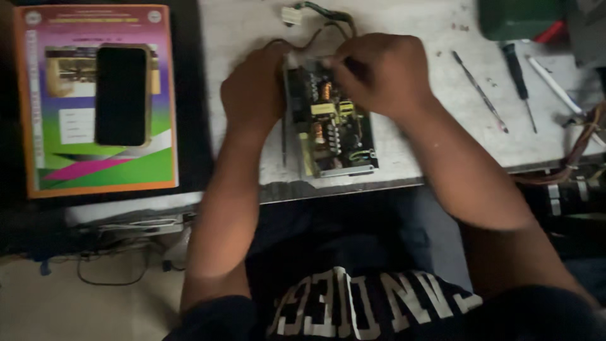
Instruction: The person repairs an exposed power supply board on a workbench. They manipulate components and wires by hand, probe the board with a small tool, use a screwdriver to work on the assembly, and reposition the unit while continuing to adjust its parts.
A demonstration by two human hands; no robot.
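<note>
Open power supply unit [331, 129] sits on the white worktop [404, 148], near its front edge, straight ahead of the person. Lid off, circuit board exposed: copper coils, yellow transformer blocks, dark capacitors visible inside the metal tray.

Left hand [252, 95] is cupped against the unit's left wall, fingers curled around the far-left corner, gripping the case. Right hand [379, 76] is over the far end of the board, fingers bunched and pinched down on something at the top edge. What exactly it pinches is hidden under the knuckles, can't tell.

Wire bundle [328, 19] runs out from the far end of the unit, ends in a white plug connector [291, 15] lying on the worktop.

Right of the hands, well apart from the unit: thin metal probe [480, 91], black-handled screwdriver [517, 76], white pen-like tool [555, 88], all flat on the worktop. Green box [517, 19] at the far right corner.

Left side: dark phone [121, 95] face down on a colourful printed booklet [101, 170], orange border, separate from the work area
</note>
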